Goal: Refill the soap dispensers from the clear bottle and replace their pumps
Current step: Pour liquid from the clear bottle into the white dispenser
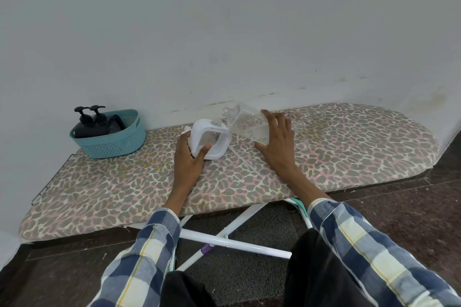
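the clear bottle (245, 122) is tilted, its long axis slanting up and left, its open threaded neck aimed over the white dispenser (209, 141). the right hand (275, 139) curls its grip round the bottle's lower body; a little clear liquid sits near the base. the left hand (188, 154) holds the white dispenser's left side, thumb on its front; it has a see-through window. both stand mid-way along the leopard-print ironing board (349, 147). a thin clear tube (245, 161) lies between the hands. at the far left, a teal basket (112, 142) holds two black pump dispensers (92, 122).
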Available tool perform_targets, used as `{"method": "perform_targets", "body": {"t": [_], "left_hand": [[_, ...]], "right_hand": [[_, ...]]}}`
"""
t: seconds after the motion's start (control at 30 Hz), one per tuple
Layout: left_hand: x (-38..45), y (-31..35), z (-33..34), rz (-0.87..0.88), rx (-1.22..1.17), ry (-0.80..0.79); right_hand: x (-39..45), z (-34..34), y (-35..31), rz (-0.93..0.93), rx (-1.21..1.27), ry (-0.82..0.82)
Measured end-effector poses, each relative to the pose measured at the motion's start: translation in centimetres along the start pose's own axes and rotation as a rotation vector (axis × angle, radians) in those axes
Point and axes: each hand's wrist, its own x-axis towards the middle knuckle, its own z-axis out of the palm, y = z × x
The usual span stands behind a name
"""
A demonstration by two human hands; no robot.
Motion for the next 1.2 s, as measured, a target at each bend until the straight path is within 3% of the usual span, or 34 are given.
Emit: {"method": "perform_targets", "body": {"t": [1.2], "left_hand": [[0.4, -0.9, 0.3, 0.031, 0.003, -0.039]], "right_hand": [[-0.1, -0.3, -0.1, -0.007, -0.099, 0.042]]}}
